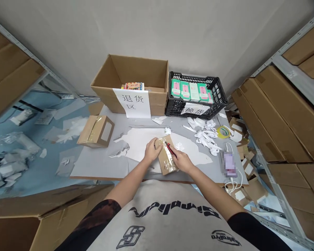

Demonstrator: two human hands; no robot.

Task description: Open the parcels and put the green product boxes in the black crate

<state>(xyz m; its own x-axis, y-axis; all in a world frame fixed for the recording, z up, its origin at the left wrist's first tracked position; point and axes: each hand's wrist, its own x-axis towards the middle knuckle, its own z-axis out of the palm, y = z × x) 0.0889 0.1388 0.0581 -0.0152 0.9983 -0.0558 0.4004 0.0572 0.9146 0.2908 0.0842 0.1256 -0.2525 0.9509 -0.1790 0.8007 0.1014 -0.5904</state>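
A small brown cardboard box (165, 157) with clear tape along its top lies near the table's front edge, slightly turned. My left hand (153, 150) grips its left side near the far end, fingers curled against it. In my right hand (182, 159) is a red and black utility knife (171, 149), held over the taped top of the box. Whether the blade touches the tape is too small to tell. Beneath the box, torn white paper (141, 137) covers part of the grey tabletop.
A large open carton (102, 91) and a black crate (172, 108) holding several green-pink boxes stand at the back. Another taped box (94, 130) sits left. Crumpled paper scraps (205, 137), a yellow tape roll (223, 132) and a phone (229, 163) with a cable lie right.
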